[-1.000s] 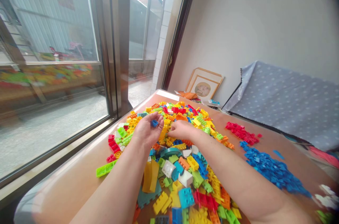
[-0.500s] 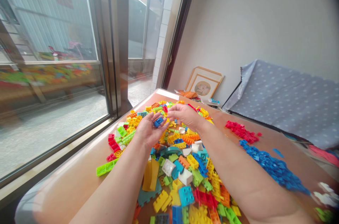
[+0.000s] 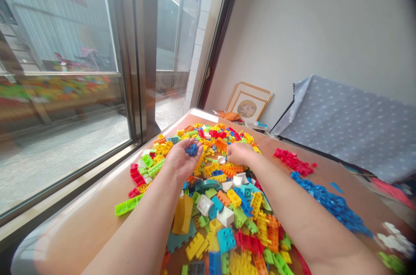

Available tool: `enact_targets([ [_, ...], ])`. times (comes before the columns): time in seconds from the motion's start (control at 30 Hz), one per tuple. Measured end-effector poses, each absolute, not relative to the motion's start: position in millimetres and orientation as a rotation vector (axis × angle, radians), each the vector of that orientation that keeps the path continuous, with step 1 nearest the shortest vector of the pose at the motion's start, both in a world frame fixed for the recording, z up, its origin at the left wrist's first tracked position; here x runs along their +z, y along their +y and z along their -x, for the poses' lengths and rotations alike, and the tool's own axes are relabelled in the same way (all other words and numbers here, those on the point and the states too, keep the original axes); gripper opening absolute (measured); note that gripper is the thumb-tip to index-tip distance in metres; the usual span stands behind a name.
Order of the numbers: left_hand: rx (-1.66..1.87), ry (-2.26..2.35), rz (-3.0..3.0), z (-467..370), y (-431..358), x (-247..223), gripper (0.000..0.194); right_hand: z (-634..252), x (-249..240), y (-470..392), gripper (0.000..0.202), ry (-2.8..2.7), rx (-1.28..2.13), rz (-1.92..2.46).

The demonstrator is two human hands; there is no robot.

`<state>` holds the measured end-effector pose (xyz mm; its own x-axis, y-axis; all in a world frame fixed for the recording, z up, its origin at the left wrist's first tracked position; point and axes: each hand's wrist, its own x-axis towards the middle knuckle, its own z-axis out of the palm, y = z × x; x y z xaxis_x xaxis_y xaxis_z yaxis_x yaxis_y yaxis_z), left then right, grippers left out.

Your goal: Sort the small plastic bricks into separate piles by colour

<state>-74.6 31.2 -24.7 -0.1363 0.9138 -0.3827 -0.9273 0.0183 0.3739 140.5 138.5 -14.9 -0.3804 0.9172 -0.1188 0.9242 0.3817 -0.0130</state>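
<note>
My left hand (image 3: 183,158) is palm up over the pile, its fingers curled around a few small blue toy bricks (image 3: 192,150). To its right, my right hand (image 3: 241,153) reaches down to the mixed pile of toy building bricks (image 3: 224,199), knuckles up and fingers bent. Its fingertips are hidden, so whatever they pinch cannot be seen. Beside that hand lie an orange brick (image 3: 221,144) and a white rounded piece (image 3: 221,160). The pile holds yellow, green, red, white and blue pieces of many shapes.
Sorted by colour on the table's right are a red heap (image 3: 294,161), a long blue heap (image 3: 331,203), white pieces (image 3: 394,240) and green pieces (image 3: 393,262). Glass doors (image 3: 65,71) border the left side. Behind stand a picture frame (image 3: 248,106) and a dotted cloth (image 3: 344,123).
My right hand has moved away from my left hand, rightward and down to the pile, and its fingers have bent. More blue bricks now show in my left palm.
</note>
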Motion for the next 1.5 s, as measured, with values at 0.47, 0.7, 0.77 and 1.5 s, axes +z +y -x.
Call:
enact_targets([
  [0.47,1.448,0.609,-0.024,66.7,27.0,-21.5,0.011,-129.5,19.2,130.5,0.031,2.945,-1.172,-1.868],
  [0.7,1.456,0.64,-0.039,67.2,25.5,-17.8,0.012,-143.1,-20.7,155.1,0.037,2.359,-0.012,-2.05],
  [0.77,1.459,0.663,-0.058,67.6,25.4,-18.4,0.013,-139.9,-26.6,153.9,0.038,2.323,0.025,-2.027],
  [1.5,1.526,0.605,0.097,74.1,30.6,-23.6,0.017,-147.4,-32.1,161.6,0.044,2.572,0.176,-1.758],
])
